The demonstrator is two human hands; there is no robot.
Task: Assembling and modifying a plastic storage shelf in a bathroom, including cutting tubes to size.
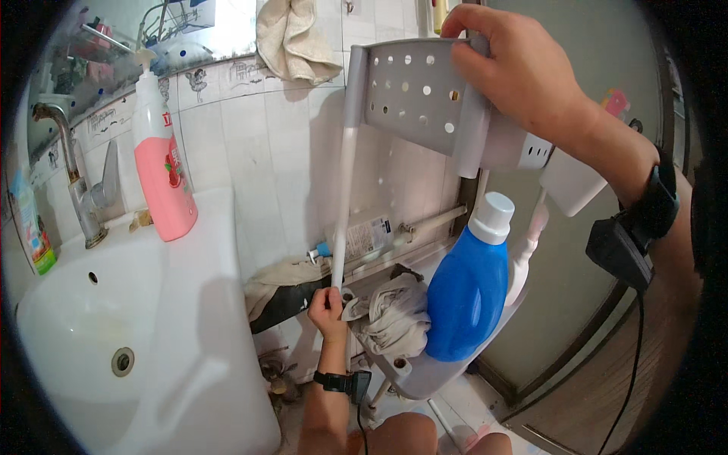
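Observation:
My right hand (523, 72) grips the rim of a grey plastic shelf basket (409, 83) with round holes, holding it up and tilted. From one corner of the basket a white pole (343, 189) runs down, and my left hand (327, 312) is closed round its lower end. That hand is beside a corner of the lower grey shelf (425, 383), where the pole's tip is hidden by my fingers. On this shelf stand a blue detergent bottle (470, 288) with a white cap, a crumpled pale cloth (394, 315) and a white bottle (522, 265) partly behind the blue one.
At left is a white washbasin (167, 334) with a metal tap (72, 182) and a pink pump bottle (163, 167) on its edge. A towel (296, 42) hangs on the tiled wall. A white cup (572, 182) hangs beside the basket. A door (576, 265) stands at right.

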